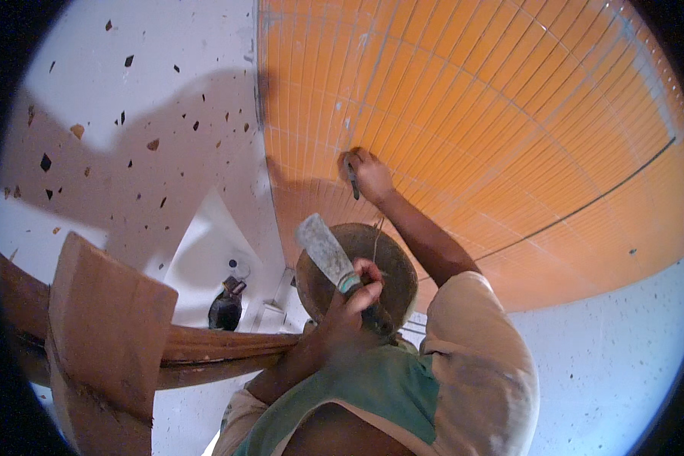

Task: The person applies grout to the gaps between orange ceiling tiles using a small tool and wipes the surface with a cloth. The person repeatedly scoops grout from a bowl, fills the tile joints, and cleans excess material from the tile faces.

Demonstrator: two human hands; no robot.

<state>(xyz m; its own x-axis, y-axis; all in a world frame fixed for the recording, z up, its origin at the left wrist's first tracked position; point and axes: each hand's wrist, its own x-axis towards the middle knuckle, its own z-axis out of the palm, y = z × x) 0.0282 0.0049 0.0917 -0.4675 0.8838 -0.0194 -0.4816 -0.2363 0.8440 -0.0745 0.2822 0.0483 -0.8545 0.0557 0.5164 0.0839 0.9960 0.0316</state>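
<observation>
My left hand point(363, 287) is closed round the handle of a putty knife point(325, 249), whose broad grey-smeared blade points up and left. The blade passes over a round, dirty bucket point(400, 266) in front of my body. I cannot make out what the bucket holds. My right hand point(372, 176) reaches forward to the orange tiled wall point(448, 114). Its fingers are closed on a thin, dark grey-green tool point(352, 175) at the tile surface. Narrow joint lines and pale grey smears run across the tiles.
A thick wooden piece point(106, 327) stands at the left, crossing a long wooden rail point(220, 346) beside my left arm. Beyond the rail sits a dark bottle-like container point(226, 308). A white speckled surface point(144, 91) adjoins the tiles at the left.
</observation>
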